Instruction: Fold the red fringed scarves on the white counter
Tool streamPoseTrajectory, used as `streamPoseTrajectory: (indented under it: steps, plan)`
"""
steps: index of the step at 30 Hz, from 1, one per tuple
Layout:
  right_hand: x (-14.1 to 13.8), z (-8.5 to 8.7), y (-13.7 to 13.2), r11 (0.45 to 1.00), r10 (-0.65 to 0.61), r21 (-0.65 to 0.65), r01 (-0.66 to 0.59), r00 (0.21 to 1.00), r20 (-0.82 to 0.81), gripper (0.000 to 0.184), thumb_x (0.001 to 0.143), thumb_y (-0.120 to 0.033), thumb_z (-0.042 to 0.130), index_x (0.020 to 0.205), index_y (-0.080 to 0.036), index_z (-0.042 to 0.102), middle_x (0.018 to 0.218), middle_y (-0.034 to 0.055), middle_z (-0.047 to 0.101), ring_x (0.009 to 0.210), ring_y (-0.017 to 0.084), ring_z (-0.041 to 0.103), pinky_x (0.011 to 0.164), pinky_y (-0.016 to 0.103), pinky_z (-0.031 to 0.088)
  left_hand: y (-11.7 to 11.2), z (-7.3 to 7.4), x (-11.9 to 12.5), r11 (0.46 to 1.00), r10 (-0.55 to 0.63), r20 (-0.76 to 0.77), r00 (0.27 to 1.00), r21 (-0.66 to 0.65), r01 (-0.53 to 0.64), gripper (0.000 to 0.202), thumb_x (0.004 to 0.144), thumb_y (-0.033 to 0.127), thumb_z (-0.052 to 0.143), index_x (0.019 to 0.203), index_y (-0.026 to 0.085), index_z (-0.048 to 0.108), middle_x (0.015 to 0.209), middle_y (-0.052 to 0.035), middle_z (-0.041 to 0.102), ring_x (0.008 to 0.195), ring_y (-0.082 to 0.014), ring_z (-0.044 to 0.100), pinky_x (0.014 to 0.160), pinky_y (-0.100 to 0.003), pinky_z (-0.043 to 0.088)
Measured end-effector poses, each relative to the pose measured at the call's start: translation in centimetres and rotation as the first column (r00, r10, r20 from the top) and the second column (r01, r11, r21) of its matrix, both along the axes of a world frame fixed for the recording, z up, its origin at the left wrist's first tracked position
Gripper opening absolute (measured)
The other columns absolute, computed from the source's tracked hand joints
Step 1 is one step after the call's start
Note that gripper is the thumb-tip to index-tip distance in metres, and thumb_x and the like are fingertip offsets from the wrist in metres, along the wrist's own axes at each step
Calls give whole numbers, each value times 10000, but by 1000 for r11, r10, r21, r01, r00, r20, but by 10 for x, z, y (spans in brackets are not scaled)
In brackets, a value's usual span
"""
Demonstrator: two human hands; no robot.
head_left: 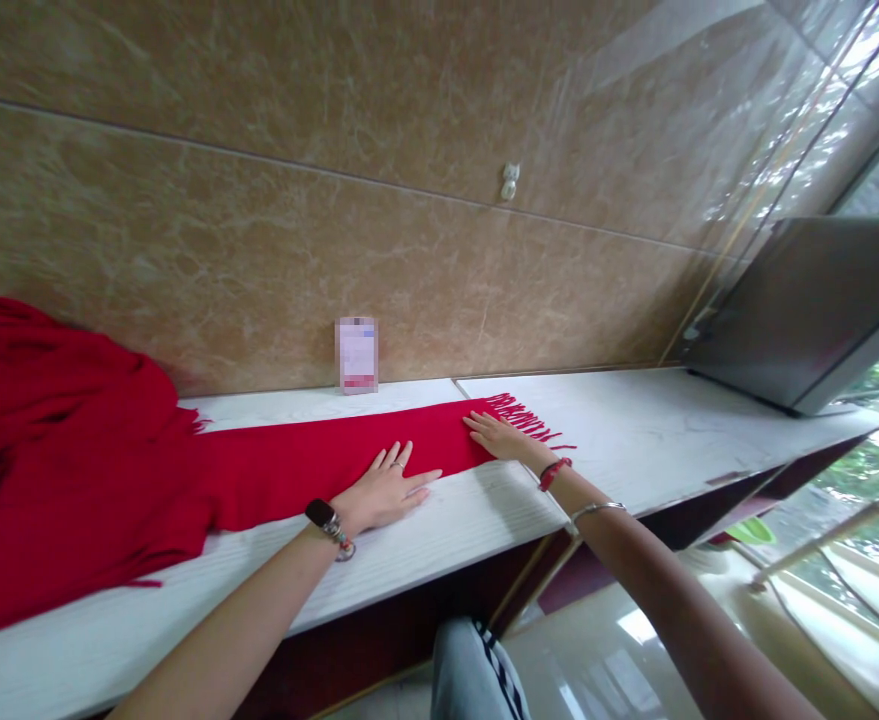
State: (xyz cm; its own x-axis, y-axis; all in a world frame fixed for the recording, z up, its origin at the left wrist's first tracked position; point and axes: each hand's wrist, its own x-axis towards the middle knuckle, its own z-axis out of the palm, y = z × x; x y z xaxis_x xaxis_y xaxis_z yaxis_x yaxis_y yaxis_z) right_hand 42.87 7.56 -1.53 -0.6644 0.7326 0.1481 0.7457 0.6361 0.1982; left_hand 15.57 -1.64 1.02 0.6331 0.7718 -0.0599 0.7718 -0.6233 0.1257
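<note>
Head view, looking down: tan marble wall [259,230] filling the back. Below it, long white ledge [634,440], running L to R. Grey panel [806,310] far R, tilted over the ledge end. Red scarf [296,470] stretched flat along the ledge, bunched in a big heap at far L, fringe [529,420] at the R end. L hand [386,490] palm down on the scarf's near edge, mid-ledge, fingers spread, gripping nothing. R hand [503,438] also flat and open, pressing the scarf right by the fringe. Hands apart, strip of scarf between them. Blurred card [356,355] upright against the wall, just behind the scarf. On L wrist, watch [323,515]; on R wrist, red band [554,472] plus thin bangle [593,510]. On a L finger, ring [398,464]. High on the wall, small white hook [510,182].
</note>
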Motion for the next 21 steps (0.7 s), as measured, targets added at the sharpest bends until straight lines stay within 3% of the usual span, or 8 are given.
streamPoseTrajectory:
  steps: [2,5,7,9,16,21]
  plan:
    - [-16,4,-4,1000,15,-14,-16,999,-35,412,934,-201,293,1339,-187,368,1405,113,347,1318,230,231,1007,476,311,-1,1,0,1000,3,-3,1000,-4,-3,460,918,513,245,1349,369,314,1493,-72,78,1343,-321,99,1040,-499,142]
    - [-49,6,-12,986,146,-66,-151,986,-76,444,947,-256,269,1388,-204,262,1445,91,272,1335,212,178,1022,458,292,-2,3,1,1000,7,-4,1000,-8,-7,458,917,517,240,1350,384,302,1492,-69,88,1342,-331,85,1040,-503,140]
    - [-64,4,-13,968,217,-112,-224,974,-70,450,951,-272,256,1394,-198,244,1450,96,256,1339,209,158,1032,468,266,-3,4,1,1000,10,-5,1000,-7,-10,460,916,518,241,1356,391,284,1493,-65,88,1342,-332,83,1041,-505,138]
    - [-69,0,-9,965,212,-146,-219,975,-65,446,954,-282,238,1394,-206,246,1453,96,249,1339,215,156,1028,491,258,-3,4,1,1000,7,-11,1000,-4,-7,461,915,515,254,1359,390,277,1493,-64,83,1342,-329,89,1041,-507,135]
    - [-19,-5,26,988,-70,-141,64,997,-32,430,947,-262,263,1373,-230,304,1446,108,262,1326,255,199,994,550,281,-3,4,0,1000,-5,-32,999,-7,5,465,914,491,282,1358,353,301,1495,-67,64,1347,-312,78,1044,-503,140]
    - [22,-6,40,935,-329,-138,326,944,0,394,942,-246,270,1307,-253,418,1442,93,277,1312,314,220,942,648,265,-5,5,0,1000,-2,-20,1000,-22,1,468,912,494,276,1355,345,313,1495,-64,73,1347,-312,76,1047,-500,134]
